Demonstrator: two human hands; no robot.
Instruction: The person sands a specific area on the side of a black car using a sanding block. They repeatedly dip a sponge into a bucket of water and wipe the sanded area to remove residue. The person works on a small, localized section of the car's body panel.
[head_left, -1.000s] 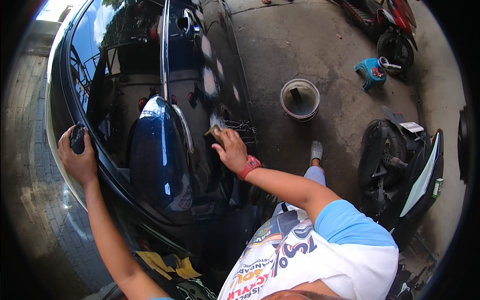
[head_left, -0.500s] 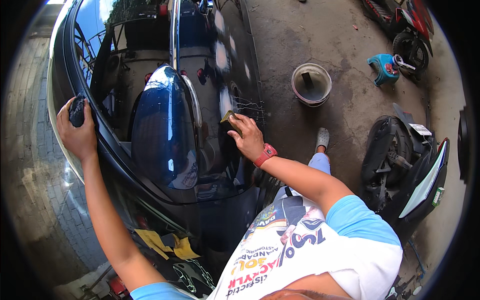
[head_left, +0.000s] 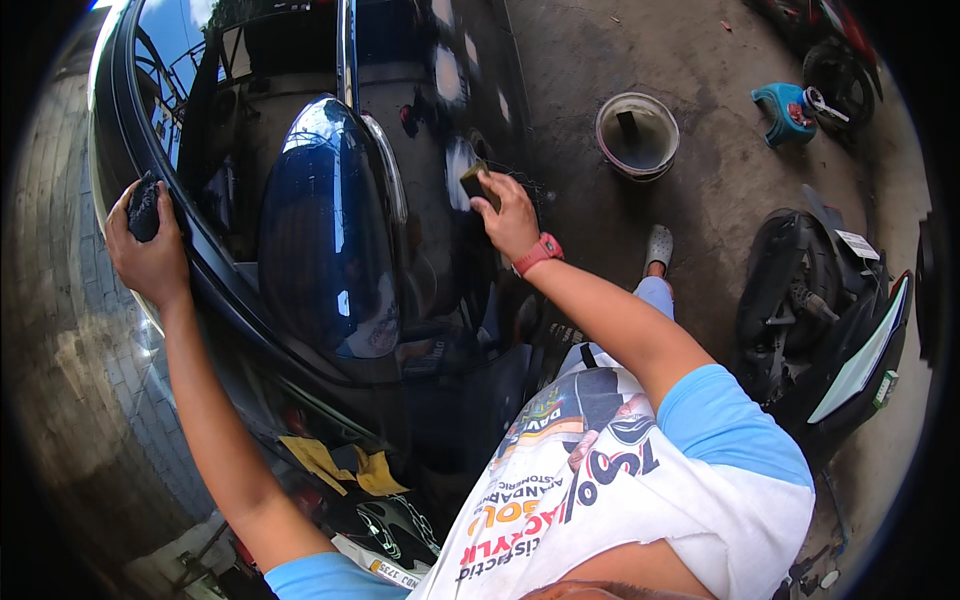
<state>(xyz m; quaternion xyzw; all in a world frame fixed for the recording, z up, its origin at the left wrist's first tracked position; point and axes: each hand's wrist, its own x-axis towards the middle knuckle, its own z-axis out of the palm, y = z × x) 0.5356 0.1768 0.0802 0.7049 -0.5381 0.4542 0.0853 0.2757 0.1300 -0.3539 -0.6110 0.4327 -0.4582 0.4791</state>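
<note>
Left hand [head_left: 152, 262] gripping dark wad [head_left: 144, 212], perhaps cloth; right hand [head_left: 514, 220], block [head_left: 473, 183]

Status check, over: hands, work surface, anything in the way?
Left hand gripping black lump. Right hand holding small dark block at edge of pale patch on dark car. Bucket on floor, apart from both hands, not in the way.

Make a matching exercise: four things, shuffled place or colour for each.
Things
1. Black wad
2. Olive-edged pad
3. Bucket
4. Stool

Places or colours
A. Teal
B. In the right hand
C. Round pale rim, on the concrete floor
D. In the left hand

Pairs: 1-D, 2-B, 3-C, 4-A
</note>
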